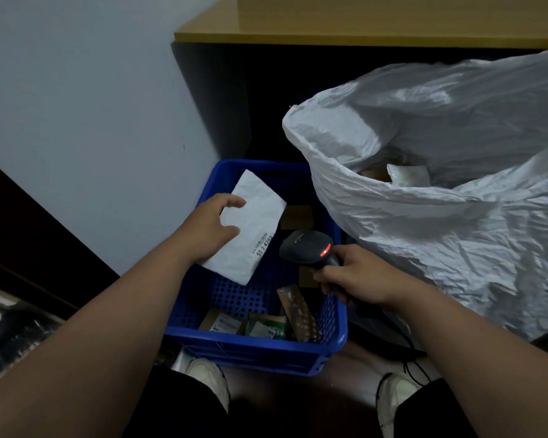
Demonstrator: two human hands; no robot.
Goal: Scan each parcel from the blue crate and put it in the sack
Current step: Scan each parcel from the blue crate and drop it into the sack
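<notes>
White poly mailer parcel [249, 226]: held above the blue crate [257, 346], over its far-left part; flat, crumpled, printed label strip along the right edge near the lower end. Long axis diagonal, far-left to near-right; far corner toward the wall, near corner toward the crate's perforated floor. Broad face upward, label text running along the long axis.

Left hand [211, 230]: gripping the parcel's left long edge, thumb over the top face, fingers curled under.

Right hand [355, 275]: wrapped round the handle of a black barcode scanner [307, 248], red indicator lit, head just beside the label end, aimed leftward.

Step in hand, by judgement: scanning. Best done with label face flattened and tilted toward the scanner head, film pulled taut against glare, parcel steady until the read registers.

Sack [440, 216]: white plastic, right of crate, mouth open, parcels inside.

Remaining in crate: several small packets [266, 325] at the near wall, cardboard pieces at far right.
</notes>
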